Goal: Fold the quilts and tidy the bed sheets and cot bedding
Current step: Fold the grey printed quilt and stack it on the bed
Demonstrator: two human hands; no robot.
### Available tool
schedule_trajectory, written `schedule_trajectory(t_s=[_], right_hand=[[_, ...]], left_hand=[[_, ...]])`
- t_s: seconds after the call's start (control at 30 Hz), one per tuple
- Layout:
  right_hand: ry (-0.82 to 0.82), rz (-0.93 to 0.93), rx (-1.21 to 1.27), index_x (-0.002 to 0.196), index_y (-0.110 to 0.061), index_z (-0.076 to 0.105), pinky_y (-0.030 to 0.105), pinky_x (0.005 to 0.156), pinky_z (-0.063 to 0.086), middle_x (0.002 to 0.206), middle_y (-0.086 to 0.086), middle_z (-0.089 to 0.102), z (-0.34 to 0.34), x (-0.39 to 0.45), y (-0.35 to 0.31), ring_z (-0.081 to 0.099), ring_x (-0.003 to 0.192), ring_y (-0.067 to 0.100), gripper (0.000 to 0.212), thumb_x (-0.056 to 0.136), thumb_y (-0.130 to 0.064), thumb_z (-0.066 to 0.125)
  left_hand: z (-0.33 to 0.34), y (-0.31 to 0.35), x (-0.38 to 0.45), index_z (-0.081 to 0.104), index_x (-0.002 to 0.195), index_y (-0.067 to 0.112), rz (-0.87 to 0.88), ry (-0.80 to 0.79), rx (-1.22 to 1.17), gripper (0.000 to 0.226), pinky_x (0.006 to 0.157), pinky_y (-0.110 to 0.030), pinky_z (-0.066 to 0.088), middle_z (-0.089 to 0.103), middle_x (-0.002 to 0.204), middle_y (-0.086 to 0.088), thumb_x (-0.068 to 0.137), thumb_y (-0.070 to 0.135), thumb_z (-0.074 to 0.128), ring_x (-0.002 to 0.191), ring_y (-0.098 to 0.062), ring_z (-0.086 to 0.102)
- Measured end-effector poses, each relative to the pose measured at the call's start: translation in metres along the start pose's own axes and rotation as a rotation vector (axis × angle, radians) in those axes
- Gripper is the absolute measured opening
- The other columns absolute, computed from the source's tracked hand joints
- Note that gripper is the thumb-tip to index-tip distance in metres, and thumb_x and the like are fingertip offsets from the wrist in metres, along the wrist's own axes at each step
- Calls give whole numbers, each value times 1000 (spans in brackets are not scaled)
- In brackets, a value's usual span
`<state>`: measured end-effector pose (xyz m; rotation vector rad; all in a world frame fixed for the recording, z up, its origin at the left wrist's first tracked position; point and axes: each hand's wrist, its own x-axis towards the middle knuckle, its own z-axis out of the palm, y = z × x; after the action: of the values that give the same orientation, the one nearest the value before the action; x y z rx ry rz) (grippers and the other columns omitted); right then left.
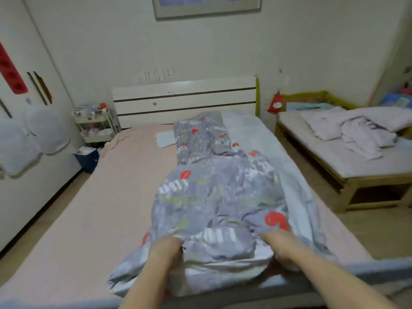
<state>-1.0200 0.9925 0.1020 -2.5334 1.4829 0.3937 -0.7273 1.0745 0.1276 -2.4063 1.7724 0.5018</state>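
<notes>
- Both hands grip the near end of the grey printed quilt (214, 192): left hand (165, 247), right hand (278, 244).
- Quilt runs lengthwise up the pink bed sheet (100, 208) toward the headboard (185, 101).
- Cot (343, 152) on the right holds rumpled white bedding (356, 130).

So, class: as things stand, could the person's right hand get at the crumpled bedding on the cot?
Probably not. The right hand grips the near end of the patterned quilt on the big bed, and a strip of floor separates it from the crumpled bedding on the cot.
</notes>
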Motion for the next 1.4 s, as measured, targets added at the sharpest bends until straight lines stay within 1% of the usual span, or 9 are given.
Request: schedule_trajectory(t_s=[0.1,0.27,0.4,0.47,0.7,0.83,0.9,1.23,1.4], right_hand=[[151,-11,-125,111,-25,54,30,85,43,122,7,61,-41,31,16,58,112,26,21,90,-25,50],[657,287,-170,112,-18,52,38,73,44,100,10,65,-92,65,27,61,94,32,28,85,-9,50],[-120,45,-147,120,-17,61,33,93,45,125,11,61,2,30,-2,58,115,27,31,90,-13,55],[-317,-5,-179,124,-16,62,31,97,43,130,12,59,14,23,-8,57,119,26,35,89,-12,57],[727,261,-82,113,-10,61,43,81,44,109,17,61,-95,72,25,58,102,37,31,84,-4,51],[131,123,-118,120,-11,58,36,92,44,125,18,57,-9,41,-4,55,116,32,31,92,-10,46],[-65,32,-96,121,-12,60,31,93,43,127,16,58,24,35,-6,55,117,30,31,95,-16,44],[-13,-80,-43,114,-15,57,36,79,42,118,13,55,63,56,-9,55,108,35,29,90,-9,42],[158,-168,294,101,-16,62,37,82,41,108,8,66,53,75,7,58,105,30,20,83,-18,55]], left_hand=[[-32,-3,20,59,123,8,-40,153,35,34,96,-35,45,60,127,-13,91,14,48,121,-30,53],[-68,10,55,58,117,17,33,547,-7,26,76,-31,38,61,115,-10,94,17,45,107,-33,50],[26,6,21,56,129,4,225,-188,365,36,101,-32,39,54,135,-18,95,15,51,124,-31,51],[33,1,12,59,127,7,222,-286,504,36,104,-33,38,56,134,-14,92,16,55,125,-28,51],[-105,9,66,60,120,9,121,608,155,31,80,-38,46,58,106,-23,90,14,51,103,-40,54],[-5,2,38,56,130,11,110,-21,303,38,98,-37,43,56,130,-17,94,16,45,118,-33,54],[30,-10,38,58,128,17,113,-134,411,36,103,-37,40,58,131,-12,96,17,43,122,-28,53],[56,-16,52,50,131,28,81,-364,441,42,106,-37,33,49,140,-4,89,27,51,132,-26,39],[53,83,82,-16,152,22,329,-244,128,137,118,-48,-3,-12,161,-5,60,66,76,147,-30,-14]])
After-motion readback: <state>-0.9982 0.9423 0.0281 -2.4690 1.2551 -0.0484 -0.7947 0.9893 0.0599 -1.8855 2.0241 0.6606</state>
